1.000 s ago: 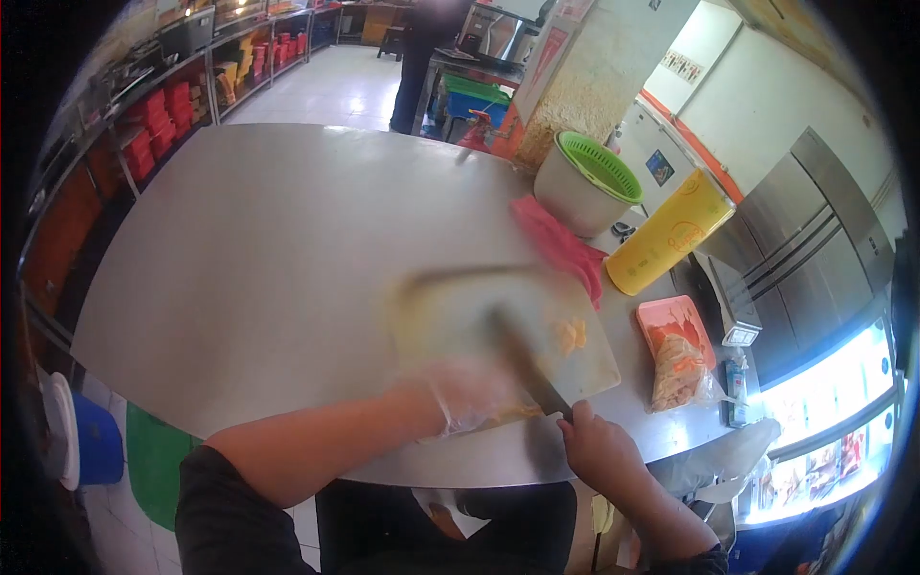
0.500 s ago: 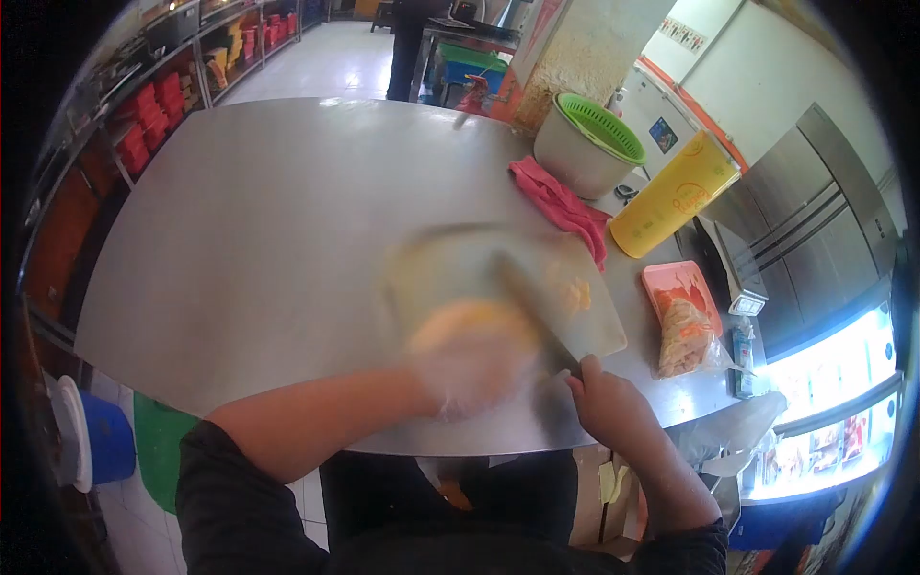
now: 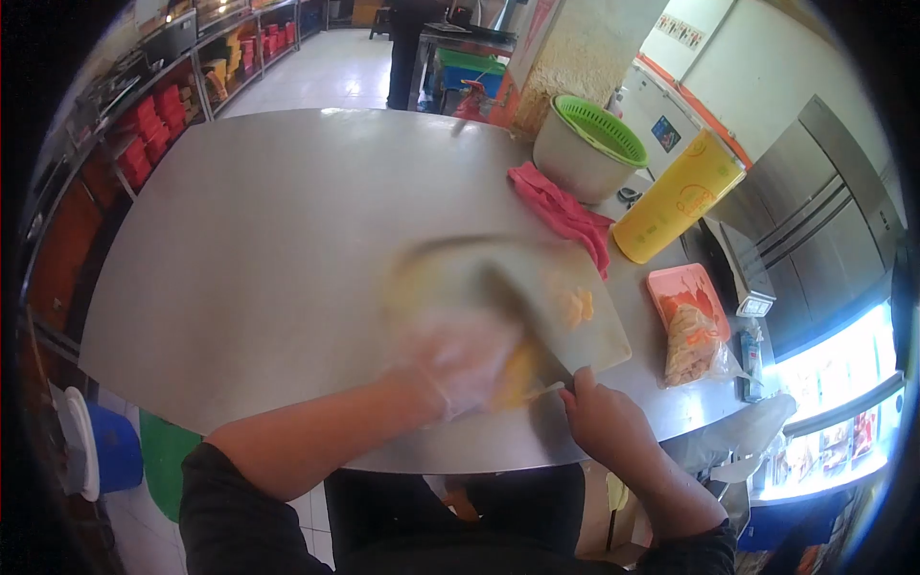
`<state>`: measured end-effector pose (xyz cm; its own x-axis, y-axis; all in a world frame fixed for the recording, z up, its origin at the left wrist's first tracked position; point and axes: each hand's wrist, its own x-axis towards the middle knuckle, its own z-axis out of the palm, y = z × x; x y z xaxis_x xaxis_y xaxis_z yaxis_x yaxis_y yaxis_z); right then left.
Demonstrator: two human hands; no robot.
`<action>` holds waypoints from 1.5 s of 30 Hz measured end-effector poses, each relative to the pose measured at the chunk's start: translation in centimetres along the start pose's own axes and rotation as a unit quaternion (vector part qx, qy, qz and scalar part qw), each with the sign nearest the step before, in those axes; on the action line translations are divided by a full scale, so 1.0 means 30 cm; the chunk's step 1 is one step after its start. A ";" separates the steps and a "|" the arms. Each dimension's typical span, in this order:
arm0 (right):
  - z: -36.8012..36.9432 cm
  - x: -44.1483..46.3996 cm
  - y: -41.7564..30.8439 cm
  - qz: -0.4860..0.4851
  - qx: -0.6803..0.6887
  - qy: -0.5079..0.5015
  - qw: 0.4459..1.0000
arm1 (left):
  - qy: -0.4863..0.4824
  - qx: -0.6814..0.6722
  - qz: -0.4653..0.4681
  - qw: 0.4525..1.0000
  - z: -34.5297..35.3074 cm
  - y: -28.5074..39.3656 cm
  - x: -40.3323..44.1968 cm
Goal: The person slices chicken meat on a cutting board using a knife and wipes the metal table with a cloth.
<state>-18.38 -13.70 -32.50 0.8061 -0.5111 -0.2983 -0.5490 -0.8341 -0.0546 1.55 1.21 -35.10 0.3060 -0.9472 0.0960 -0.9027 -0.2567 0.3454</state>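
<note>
My right hand (image 3: pixel 609 414) is closed around the handle of a large knife (image 3: pixel 529 326), its blade slanting up and left over a pale cutting board (image 3: pixel 609 331). My left hand (image 3: pixel 460 359), in a clear plastic glove, is over the board's near left part. Motion smears its fingers. Beside it, between the glove and the blade, shows a blurred yellow-orange piece of food (image 3: pixel 517 376) whose kind I cannot make out. Small yellow-orange scraps (image 3: pixel 578 307) lie at the board's right side.
On the steel table (image 3: pixel 240 259), a pink cloth (image 3: pixel 561 216), a tub with a green strainer (image 3: pixel 585 153) and a yellow cylinder (image 3: pixel 676 201) stand beyond the board. At right are a pink tray (image 3: pixel 690 292) and a bag of food (image 3: pixel 692 345). A person (image 3: pixel 404 57) stands at the back.
My gloved left hand has moved slightly up, off the top of the yellow-orange food, which now shows to its right. The knife remains in my right hand at about the same place.
</note>
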 end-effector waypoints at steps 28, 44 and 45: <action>0.048 -0.159 0.176 -0.039 0.015 0.015 0.999 | 0.090 0.106 0.074 0.988 0.123 0.031 0.005; 0.017 -0.336 0.151 0.016 -0.070 -0.040 0.997 | 0.055 -0.054 0.017 0.997 0.036 0.030 0.015; 0.040 -0.343 0.159 0.011 -0.058 -0.024 0.998 | 0.022 -0.029 0.032 0.999 0.036 0.022 0.024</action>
<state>-29.57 -12.18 -30.85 0.7815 -0.5211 -0.3431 -0.5348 -0.8427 0.0618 0.85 0.14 -35.82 0.2633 -0.9513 0.1604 -0.9022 -0.1840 0.3901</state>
